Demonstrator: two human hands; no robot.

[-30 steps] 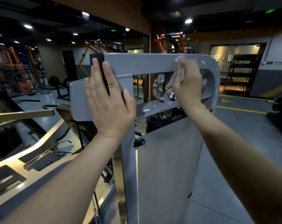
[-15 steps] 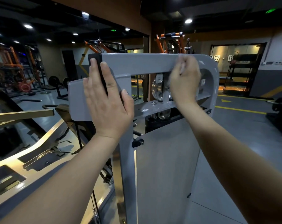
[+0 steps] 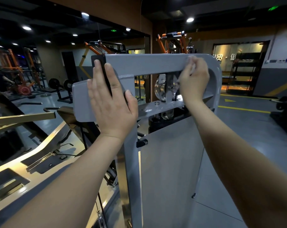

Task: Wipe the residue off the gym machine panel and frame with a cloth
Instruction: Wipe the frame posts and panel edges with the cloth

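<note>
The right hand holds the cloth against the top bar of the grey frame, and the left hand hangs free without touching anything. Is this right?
In the head view the left hand does not hang free: it lies flat on the grey panel. The right hand does hold the cloth against the top bar.

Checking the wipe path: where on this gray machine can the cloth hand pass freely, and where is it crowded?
Free: the top bar between the left hand and the right hand holding the cloth; the big flat panel below the pulley. Crowded: the opening under the bar, where the pulley sits right beside the right hand.
</note>
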